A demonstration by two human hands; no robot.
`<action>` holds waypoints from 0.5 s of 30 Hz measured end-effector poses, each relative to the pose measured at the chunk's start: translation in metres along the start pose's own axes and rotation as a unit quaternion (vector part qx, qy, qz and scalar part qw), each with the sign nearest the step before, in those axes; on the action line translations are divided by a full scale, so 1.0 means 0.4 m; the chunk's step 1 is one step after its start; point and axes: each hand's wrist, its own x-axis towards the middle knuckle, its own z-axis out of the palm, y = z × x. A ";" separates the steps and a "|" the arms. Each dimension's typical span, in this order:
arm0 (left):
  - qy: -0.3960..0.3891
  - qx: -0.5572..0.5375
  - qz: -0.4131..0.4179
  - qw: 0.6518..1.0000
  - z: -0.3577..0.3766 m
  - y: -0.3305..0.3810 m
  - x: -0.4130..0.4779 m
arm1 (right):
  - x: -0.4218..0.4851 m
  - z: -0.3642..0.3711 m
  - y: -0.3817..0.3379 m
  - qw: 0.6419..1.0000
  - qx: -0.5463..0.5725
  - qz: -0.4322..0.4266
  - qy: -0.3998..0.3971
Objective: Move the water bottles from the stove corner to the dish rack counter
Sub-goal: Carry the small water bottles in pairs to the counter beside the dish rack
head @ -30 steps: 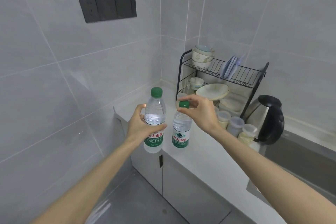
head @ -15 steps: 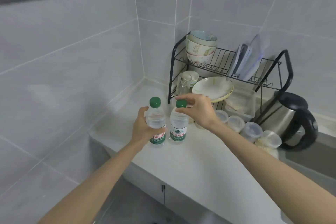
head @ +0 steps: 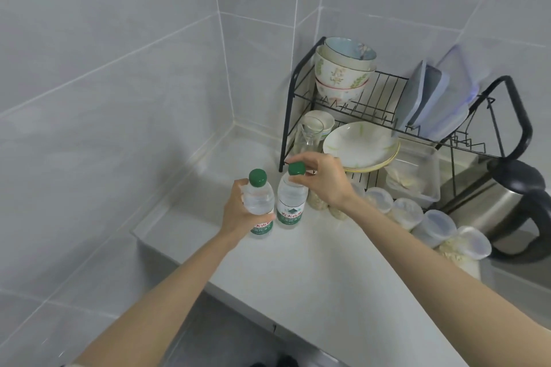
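Grips one water bottle [head: 260, 202] round its body with curled left hand [head: 238, 219]; pinches second water bottle [head: 291, 207] by its green cap [head: 296, 169] with right hand [head: 326, 183], likely for steady lowering. Holds both upright, side by side, on or just above counter [head: 298, 265] beside dish rack [head: 286, 128].

I read 农夫山泉 on the right bottle [head: 290, 202] label; left bottle [head: 261, 201] label half hidden, illegible.

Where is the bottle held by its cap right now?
Head view, centre: the right bottle, pinched by the right hand, is down at the counter just before the dish rack, beside the left bottle.
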 end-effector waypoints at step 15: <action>0.008 0.156 0.125 0.980 -0.083 0.157 -0.039 | 0.042 -0.049 -0.028 0.965 -0.210 -0.080 -0.133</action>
